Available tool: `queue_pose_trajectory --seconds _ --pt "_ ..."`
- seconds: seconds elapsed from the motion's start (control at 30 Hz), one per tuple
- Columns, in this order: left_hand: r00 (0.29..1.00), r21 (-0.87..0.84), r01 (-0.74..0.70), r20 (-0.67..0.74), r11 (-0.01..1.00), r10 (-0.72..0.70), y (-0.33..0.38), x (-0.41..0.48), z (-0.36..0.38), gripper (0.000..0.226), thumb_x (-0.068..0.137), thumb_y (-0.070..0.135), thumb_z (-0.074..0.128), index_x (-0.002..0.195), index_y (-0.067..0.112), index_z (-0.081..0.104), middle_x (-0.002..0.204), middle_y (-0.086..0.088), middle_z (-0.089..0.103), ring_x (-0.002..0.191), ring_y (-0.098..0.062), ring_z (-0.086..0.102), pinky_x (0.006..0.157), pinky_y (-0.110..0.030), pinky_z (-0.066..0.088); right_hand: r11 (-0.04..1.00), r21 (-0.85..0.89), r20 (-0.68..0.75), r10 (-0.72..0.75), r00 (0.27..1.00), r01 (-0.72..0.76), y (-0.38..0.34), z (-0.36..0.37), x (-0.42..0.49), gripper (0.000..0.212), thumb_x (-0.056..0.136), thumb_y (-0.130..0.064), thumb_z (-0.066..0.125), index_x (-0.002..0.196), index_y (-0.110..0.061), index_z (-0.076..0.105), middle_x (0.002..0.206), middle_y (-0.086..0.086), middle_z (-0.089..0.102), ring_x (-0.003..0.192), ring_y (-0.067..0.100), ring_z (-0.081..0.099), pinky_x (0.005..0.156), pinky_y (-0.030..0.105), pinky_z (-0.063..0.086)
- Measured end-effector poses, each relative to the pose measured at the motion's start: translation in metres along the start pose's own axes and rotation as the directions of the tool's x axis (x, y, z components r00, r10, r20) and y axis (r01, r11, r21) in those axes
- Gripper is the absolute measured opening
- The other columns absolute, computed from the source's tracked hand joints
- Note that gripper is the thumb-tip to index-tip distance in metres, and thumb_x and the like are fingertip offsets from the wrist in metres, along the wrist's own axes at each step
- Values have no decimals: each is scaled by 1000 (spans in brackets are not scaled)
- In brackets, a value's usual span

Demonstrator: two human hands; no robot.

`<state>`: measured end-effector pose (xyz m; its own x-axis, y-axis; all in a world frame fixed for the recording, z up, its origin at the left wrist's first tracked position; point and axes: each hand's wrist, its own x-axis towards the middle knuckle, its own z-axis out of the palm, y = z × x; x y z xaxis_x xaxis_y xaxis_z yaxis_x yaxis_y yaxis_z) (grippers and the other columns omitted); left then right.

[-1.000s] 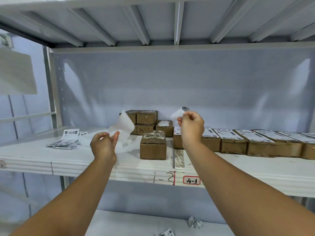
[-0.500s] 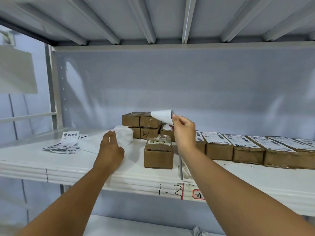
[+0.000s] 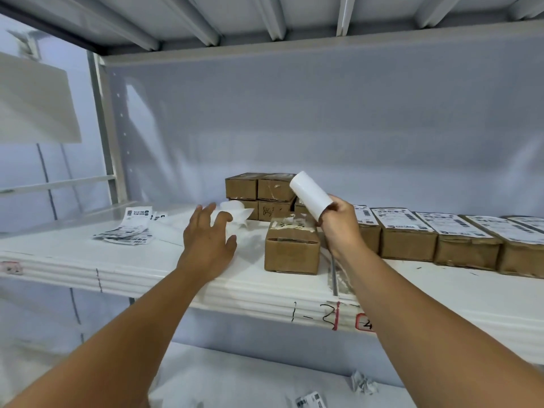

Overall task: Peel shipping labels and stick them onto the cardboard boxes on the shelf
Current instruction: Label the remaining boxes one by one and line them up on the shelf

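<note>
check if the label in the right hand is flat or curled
Curled. The label arches into a half-tube above the right hand, which pinches its lower end; only its blank white side shows.

I get cool, even, fairly bright light, with soft sheen patches on the back panel [image 3: 338, 122] and only faint shadows beside the cardboard boxes [image 3: 291, 251]. The wide lens bows the shelf [image 3: 88, 269] edge and the overhead beams [image 3: 344, 16], and the left hand [image 3: 207, 240] smears slightly at the fingertips.

We hold a white label [image 3: 310, 193] in our right hand [image 3: 341, 228] above a brown box [image 3: 291, 251]; our left hand [image 3: 210, 237] spreads open.
</note>
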<state>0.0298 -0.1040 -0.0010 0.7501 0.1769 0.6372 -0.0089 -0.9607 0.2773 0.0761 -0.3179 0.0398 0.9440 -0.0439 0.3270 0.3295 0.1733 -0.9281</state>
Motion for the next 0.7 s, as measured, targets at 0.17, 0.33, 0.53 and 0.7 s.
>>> queue_pose_trajectory --seconds 0.17,0.33,0.53,0.7 --pt "992 -473 -75 -121 878 19 23 -2 -9 23 95 9 48 114 16 60 128 -3 53 105 -17 56 87 -18 37 998 -49 73 -28 997 31 3 2 -2 34 86 10 52 98 -18 67 91 4 66 89 22 62 75 32 49" --pt "992 -896 128 115 425 -55 85 13 -27 31 97 24 50 127 19 52 112 4 59 69 -8 61 63 -19 50 997 56 121 -63 991 57 0 1 -4 24 85 8 56 84 -12 69 90 16 63 83 29 61 72 36 48" --pt "994 -938 105 110 330 -3 111 18 -30 23 93 19 57 115 12 56 95 -3 63 62 -7 64 68 -25 55 994 59 155 -103 983 95 -4 -2 -6 24 88 3 56 74 -14 66 63 1 58 56 15 54 51 22 42" --pt "964 -948 240 207 209 -166 102 18 -34 23 102 26 37 91 16 54 86 -4 65 59 -14 69 57 -22 57 951 310 114 -28 993 -9 -7 -4 -3 34 88 14 43 76 -11 62 71 3 64 53 8 60 45 18 46"
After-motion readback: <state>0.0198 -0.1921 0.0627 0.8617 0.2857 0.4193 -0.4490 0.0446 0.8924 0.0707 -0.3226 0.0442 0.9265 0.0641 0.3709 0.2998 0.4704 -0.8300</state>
